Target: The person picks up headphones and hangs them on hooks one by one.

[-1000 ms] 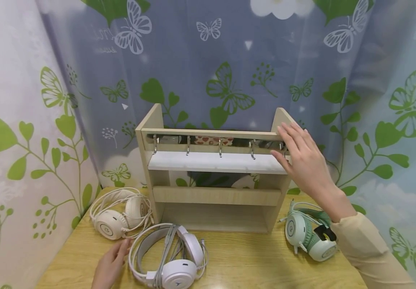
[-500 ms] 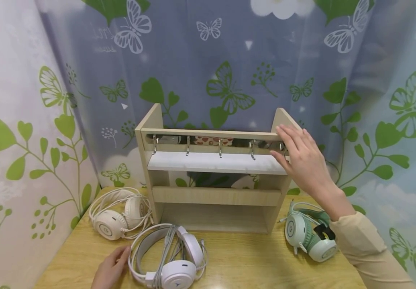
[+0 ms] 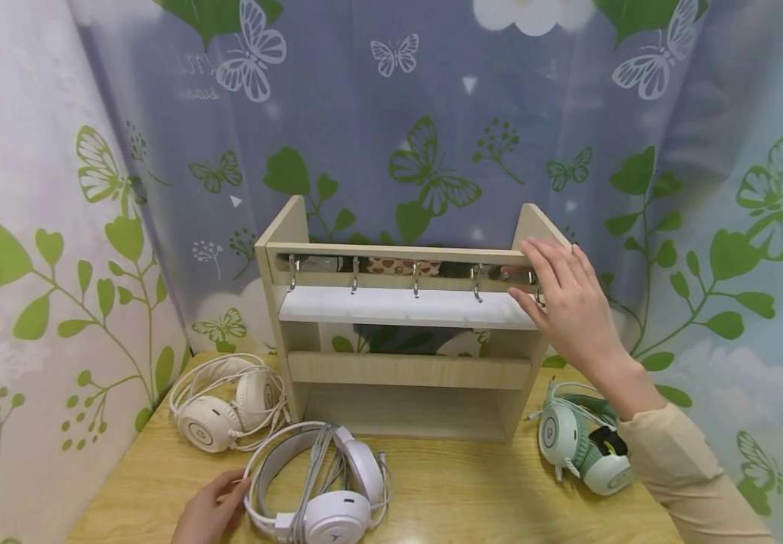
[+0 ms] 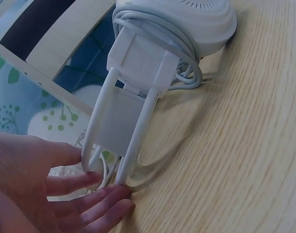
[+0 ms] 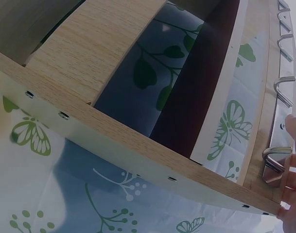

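White headphones (image 3: 333,502) with a grey cable wound over them stand near the front of the table. My left hand (image 3: 211,508) is at the left of their headband (image 4: 138,133), fingertips touching its two thin tubes in the left wrist view. A light wooden rack (image 3: 408,370) with a row of metal hooks (image 3: 416,279) stands behind. My right hand (image 3: 571,310) rests on the rack's upper right corner, fingers fairly straight over the top and thumb at the front beside the end hook. In the right wrist view, its fingers (image 5: 293,182) touch the rail's edge near a hook.
Cream headphones (image 3: 224,408) with a loose cable lie left of the rack. Green and white headphones (image 3: 578,438) lie to its right, below my right forearm. A white shelf (image 3: 405,306) spans the rack under the hooks. Printed curtains (image 3: 364,113) surround the wooden table (image 3: 459,491).
My left hand has shifted slightly, from beside the cream headphones to the headband of the white ones. The right hand stays on the rack's corner. No headphones have visibly moved.
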A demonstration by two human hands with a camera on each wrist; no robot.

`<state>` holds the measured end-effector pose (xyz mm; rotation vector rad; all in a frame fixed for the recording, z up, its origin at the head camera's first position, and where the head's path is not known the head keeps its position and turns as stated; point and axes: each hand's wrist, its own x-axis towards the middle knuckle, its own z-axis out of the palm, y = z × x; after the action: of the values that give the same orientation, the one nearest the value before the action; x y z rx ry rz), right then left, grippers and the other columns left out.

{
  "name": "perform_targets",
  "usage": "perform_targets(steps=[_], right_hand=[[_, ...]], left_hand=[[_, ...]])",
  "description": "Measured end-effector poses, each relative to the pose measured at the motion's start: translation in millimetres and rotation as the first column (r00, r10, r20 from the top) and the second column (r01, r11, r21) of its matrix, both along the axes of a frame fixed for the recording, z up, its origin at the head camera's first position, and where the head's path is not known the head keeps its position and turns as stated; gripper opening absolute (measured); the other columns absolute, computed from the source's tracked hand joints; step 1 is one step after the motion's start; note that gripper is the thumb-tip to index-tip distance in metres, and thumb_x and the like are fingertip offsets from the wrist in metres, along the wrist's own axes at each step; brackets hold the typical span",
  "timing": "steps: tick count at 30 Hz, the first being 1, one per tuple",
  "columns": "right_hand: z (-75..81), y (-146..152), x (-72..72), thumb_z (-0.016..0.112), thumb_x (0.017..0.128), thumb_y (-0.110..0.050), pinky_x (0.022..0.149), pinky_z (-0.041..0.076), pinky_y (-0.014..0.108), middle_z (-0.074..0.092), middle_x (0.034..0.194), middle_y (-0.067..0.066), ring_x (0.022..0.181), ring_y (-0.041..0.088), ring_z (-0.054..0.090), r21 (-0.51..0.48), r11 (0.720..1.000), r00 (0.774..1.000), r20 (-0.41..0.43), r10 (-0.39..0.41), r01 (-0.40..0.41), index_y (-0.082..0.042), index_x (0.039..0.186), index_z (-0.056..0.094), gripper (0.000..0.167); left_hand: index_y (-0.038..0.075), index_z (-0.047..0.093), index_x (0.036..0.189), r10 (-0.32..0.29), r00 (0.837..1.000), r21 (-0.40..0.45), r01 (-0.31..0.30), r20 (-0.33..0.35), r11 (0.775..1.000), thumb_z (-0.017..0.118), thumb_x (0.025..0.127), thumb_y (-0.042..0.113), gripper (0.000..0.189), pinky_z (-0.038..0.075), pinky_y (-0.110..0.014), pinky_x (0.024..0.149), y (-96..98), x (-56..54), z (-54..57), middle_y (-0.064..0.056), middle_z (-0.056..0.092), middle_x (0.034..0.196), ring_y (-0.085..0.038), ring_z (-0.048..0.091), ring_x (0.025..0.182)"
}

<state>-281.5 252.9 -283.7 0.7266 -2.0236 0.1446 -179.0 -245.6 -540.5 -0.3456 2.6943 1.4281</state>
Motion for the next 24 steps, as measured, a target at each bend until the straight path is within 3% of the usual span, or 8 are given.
perform_targets(steps=[3, 9, 14, 24], right_hand=[[0.0, -0.6, -0.1, 0.037, 0.107, -0.055, 0.121, 0.026, 0.054, 0.054, 0.141, 0.023, 0.131, 0.042, 0.049, -0.009, 1.0, 1.0, -0.009, 0.007, -0.007, 0.001, 0.147, 0.048, 0.069], [0.2, -1.8, -1.4, 0.038, 0.106, -0.054, 0.12, 0.027, 0.054, 0.055, 0.139, 0.022, 0.13, 0.042, 0.049, -0.017, 1.0, 1.0, -0.025, 0.018, -0.018, 0.0, 0.146, 0.049, 0.068], [0.0, -1.6, -1.6, 0.038, 0.106, -0.054, 0.12, 0.027, 0.054, 0.055, 0.139, 0.022, 0.13, 0.041, 0.049, -0.019, 1.0, 0.999, -0.026, 0.02, -0.021, 0.0, 0.146, 0.049, 0.068], [-0.4, -2.0, -1.3, 0.039, 0.106, -0.054, 0.12, 0.027, 0.054, 0.055, 0.139, 0.022, 0.129, 0.041, 0.049, -0.021, 0.999, 1.0, -0.02, 0.023, -0.024, -0.001, 0.147, 0.048, 0.068]], left_hand=[[-0.009, 0.058, 0.131, -0.02, 1.0, -0.056, 0.019, -0.01, 0.998, 0.061, 0.101, 0.033, 0.052, 0.057, -0.036, 0.071, -0.9, -0.3, -1.2, -0.028, 0.069, 0.114, -0.02, 0.071, 0.078], [-0.009, 0.06, 0.13, -0.053, 0.998, -0.152, 0.049, -0.023, 0.987, 0.061, 0.101, 0.037, 0.055, 0.053, -0.055, 0.09, -0.5, -0.9, 0.0, -0.024, 0.07, 0.117, -0.038, 0.069, 0.104], [-0.009, 0.06, 0.13, -0.049, 0.999, -0.148, 0.045, -0.024, 0.988, 0.061, 0.101, 0.038, 0.055, 0.055, -0.051, 0.086, 0.7, -0.5, 0.9, -0.023, 0.069, 0.119, -0.036, 0.07, 0.102], [-0.002, 0.065, 0.125, -0.048, 0.996, -0.125, 0.039, -0.072, 0.991, 0.064, 0.1, 0.026, 0.038, 0.058, -0.041, 0.078, 2.7, 2.4, 8.3, -0.022, 0.07, 0.118, -0.033, 0.073, 0.096]])
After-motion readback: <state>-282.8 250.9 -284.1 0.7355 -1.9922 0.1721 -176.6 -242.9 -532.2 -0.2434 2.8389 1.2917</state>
